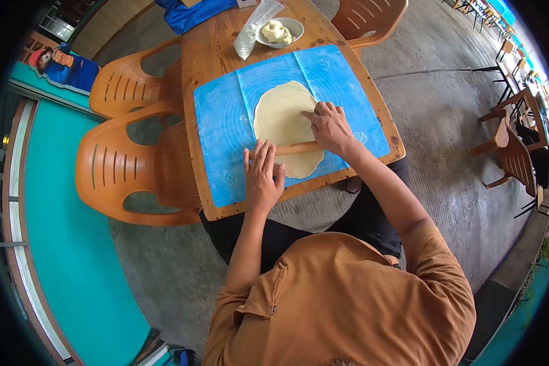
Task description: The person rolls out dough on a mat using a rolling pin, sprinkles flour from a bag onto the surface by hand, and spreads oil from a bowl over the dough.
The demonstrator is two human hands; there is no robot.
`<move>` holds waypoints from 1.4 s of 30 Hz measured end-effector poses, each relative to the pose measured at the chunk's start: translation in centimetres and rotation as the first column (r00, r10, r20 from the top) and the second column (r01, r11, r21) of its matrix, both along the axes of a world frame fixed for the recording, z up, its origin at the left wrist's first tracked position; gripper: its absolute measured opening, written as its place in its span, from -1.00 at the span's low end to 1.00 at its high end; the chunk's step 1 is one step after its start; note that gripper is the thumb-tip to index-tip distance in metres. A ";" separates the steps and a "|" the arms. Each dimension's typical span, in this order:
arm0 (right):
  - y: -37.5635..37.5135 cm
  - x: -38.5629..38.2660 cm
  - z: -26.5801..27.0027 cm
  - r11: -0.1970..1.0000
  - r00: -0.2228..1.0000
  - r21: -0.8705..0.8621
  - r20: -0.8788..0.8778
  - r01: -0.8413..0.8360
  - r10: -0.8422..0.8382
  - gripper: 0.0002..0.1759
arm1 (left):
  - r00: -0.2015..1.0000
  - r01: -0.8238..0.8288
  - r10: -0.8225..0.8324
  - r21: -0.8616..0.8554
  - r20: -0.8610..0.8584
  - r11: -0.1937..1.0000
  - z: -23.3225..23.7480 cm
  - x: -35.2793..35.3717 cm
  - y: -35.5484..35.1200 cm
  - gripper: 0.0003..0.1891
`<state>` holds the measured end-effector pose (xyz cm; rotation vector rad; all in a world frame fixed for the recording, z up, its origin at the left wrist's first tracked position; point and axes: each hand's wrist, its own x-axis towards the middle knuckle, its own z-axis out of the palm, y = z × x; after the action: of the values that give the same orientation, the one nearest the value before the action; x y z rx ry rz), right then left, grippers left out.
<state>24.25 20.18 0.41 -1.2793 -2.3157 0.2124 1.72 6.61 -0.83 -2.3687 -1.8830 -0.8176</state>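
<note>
In the head view, we see a pale sheet of dough (280,113) lying on a blue mat (222,143) spread over a wooden table (208,52), with a rolling pin (297,148) laid across its nearer part. The pin's long axis runs from side to side, roughly square to the sheet's longer direction, which points away from our body; most of the dough lies on the far side of the pin, and only a smaller piece shows on the near side. Our left hand (263,177) rests with its fingers nearly straight over the pin's left end, the thumb standing apart. Our right hand (332,129) is at the pin's other end, its index finger stretched out over the dough and its other fingers curled; we cannot tell whether that fingertip touches the sheet, nor whether the palm bears on the wood, since the hand hides that end. Of the two, the right hand reaches farther over the broad part of the sheet, so it is nearer to the dough's middle. Beyond the mat stand a white bowl (299,30) holding a pale lump (276,33) and, just beside it, a clear plastic bag (250,35).
</note>
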 end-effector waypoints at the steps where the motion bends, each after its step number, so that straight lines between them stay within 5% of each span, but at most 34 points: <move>1: 0.0 0.0 0.1 1.000 1.000 -0.018 0.016 0.004 -0.004 -0.59 | 1.000 0.006 -0.006 0.008 0.007 1.000 0.0 0.0 0.0 -0.43; 9: 0.0 0.4 -0.3 0.997 0.996 0.054 -0.070 -0.048 0.052 -0.69 | 1.000 -0.002 0.002 0.007 -0.006 1.000 0.1 0.0 -0.1 -0.44; 11: 0.4 0.3 -0.9 0.997 0.987 0.053 -0.152 0.059 -0.050 -0.74 | 1.000 -0.003 0.003 0.005 -0.003 1.000 0.2 0.0 -0.1 -0.44; 24: 1.9 -0.2 -0.1 0.999 0.987 -0.006 -0.160 -0.035 0.034 -0.79 | 1.000 0.005 -0.005 0.014 0.004 1.000 0.2 0.0 -0.1 -0.44; 30: 2.2 -0.1 0.5 0.985 0.972 -0.082 -0.192 -0.154 0.136 -0.72 | 1.000 0.004 -0.004 0.011 0.016 1.000 0.1 -0.1 -0.1 -0.44; 42: 1.7 0.1 0.4 0.978 0.965 0.026 -0.163 -0.205 0.207 -0.45 | 1.000 0.008 -0.008 0.014 0.023 1.000 0.2 -0.1 -0.1 -0.45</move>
<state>24.39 21.87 0.84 -0.9756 -2.3012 0.3629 1.65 6.50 -0.65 -2.3702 -1.8709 -0.8591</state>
